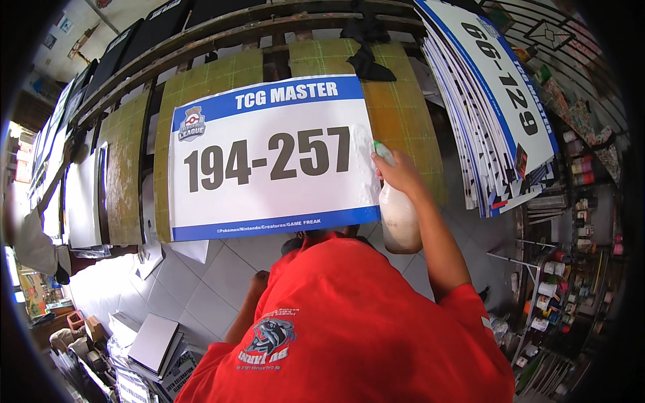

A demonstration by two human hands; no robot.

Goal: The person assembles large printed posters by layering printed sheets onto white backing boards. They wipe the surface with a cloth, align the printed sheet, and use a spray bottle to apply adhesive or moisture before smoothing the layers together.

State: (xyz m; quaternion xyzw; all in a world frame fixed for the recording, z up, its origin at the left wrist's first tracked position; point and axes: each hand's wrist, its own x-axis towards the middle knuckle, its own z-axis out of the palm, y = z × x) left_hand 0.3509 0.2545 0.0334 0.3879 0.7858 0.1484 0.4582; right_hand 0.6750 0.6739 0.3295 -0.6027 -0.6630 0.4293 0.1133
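My right hand (398,173) is closed around the neck of a bottle (401,225) with a green tip and whitish contents. The tip meets the right edge of a white printed sign (259,195) with blue bands and large dark characters. White, wet-looking paste (363,161) lies in a bumpy strip along that edge. Beneath the sign is a yellow-green board (403,107) marked with grid lines. My left hand (258,282) hangs low beside my red shirt, away from the sign; its fingers are too small and dark to make out.
A thick stack of similar signs (487,107) stands at the right. Wooden slats (222,37) run behind the board, with a black cloth (369,64) draped over them. More boards (124,168) line the left. Shelves with jars (581,215) fill the far right; papers (154,344) lie lower left.
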